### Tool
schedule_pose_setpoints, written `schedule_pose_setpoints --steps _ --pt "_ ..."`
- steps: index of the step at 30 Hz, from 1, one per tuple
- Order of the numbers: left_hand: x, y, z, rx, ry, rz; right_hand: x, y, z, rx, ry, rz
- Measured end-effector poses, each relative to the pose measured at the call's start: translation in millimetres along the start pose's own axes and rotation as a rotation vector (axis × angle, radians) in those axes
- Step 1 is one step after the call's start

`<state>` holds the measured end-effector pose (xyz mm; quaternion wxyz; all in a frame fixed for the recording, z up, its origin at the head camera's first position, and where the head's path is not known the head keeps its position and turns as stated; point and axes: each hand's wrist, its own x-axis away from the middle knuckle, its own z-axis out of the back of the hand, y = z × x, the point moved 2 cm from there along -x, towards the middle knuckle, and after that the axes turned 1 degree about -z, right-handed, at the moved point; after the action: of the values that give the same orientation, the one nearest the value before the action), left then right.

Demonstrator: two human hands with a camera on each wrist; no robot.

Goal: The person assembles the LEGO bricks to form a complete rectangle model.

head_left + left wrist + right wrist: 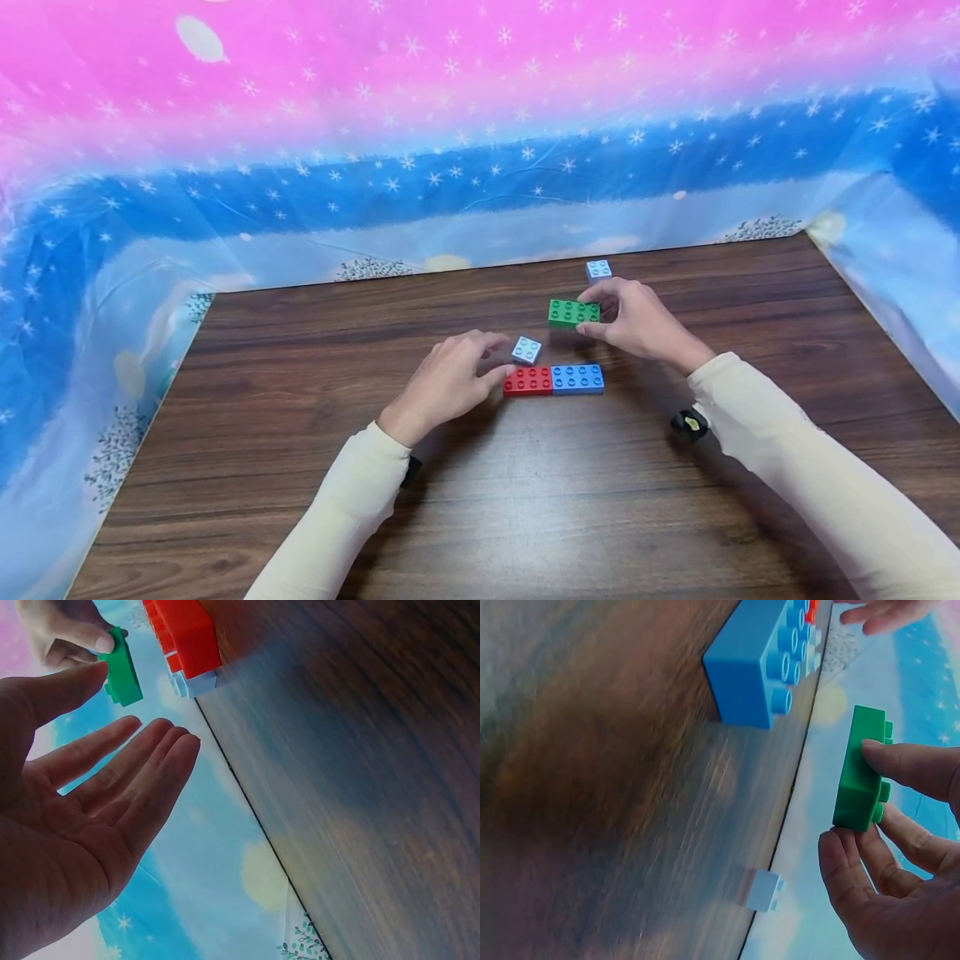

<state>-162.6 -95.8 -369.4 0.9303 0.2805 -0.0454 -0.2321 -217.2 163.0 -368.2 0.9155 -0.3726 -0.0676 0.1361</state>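
My right hand (636,321) pinches a green brick (570,312) between thumb and fingers. In the right wrist view the green brick (861,769) hangs above the table, its studs turned toward the palm. My left hand (450,375) holds nothing; its fingers are spread and relaxed, the thumb tip right at the left end of a red brick (527,382). End to end with the red one lies a blue brick (577,378). Just behind the red brick sits a small pale-blue square brick (527,350), near the left fingertips.
Another small pale-blue brick (598,270) stands near the table's back edge, just beyond the right hand. The dark wood table (270,433) is bordered by a pink and blue snowflake cloth (420,200) at the back and sides.
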Motion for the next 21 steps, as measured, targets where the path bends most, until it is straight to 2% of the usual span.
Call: schedule_pose_setpoints --steps 16,21 --pt "-0.1 2.4 -1.0 -0.014 0.001 -0.001 19.2 -14 -10 -0.018 -0.027 0.063" --pt "1.3 2.8 -2.8 -0.005 -0.018 0.010 24.2 -17 -14 0.002 -0.042 0.089"
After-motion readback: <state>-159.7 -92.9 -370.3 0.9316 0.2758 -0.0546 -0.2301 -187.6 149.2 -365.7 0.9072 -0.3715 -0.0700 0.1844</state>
